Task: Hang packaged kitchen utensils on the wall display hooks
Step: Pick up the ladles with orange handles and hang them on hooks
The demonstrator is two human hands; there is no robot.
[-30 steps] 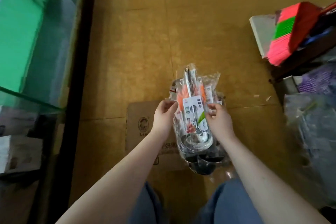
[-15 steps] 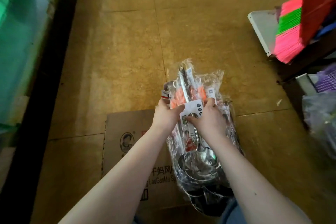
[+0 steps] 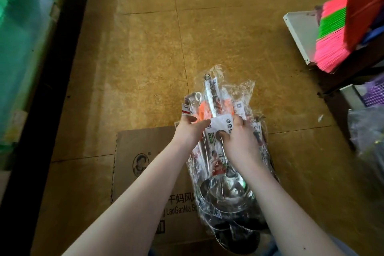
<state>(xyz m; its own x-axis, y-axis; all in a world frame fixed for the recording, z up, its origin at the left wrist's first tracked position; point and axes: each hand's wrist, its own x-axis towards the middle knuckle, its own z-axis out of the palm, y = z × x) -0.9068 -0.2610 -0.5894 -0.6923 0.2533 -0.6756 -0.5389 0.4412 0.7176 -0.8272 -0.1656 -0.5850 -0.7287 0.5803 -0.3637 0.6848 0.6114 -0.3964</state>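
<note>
A bundle of packaged steel ladles point(image 3: 223, 185) in clear plastic lies over the floor, handles pointing away from me, with orange handles and white label cards near the top. My right hand point(image 3: 239, 141) grips the top ladle at its white label card point(image 3: 221, 123), thumb curled under it. My left hand point(image 3: 190, 132) holds the bundle's left side, fingers reaching to the card's left edge. No wall hooks are in view.
A flattened cardboard box point(image 3: 145, 164) lies on the brown tiled floor under my arms. A pink and green broom head point(image 3: 340, 33) and a white shelf point(image 3: 299, 33) stand at right. A clear bag point(image 3: 367, 137) sits lower right, a green-lit glass counter point(image 3: 25, 37) at left.
Both hands have slid up the bundle to the white label card, the right one closing round the top ladle. My view has dropped closer to the floor.
</note>
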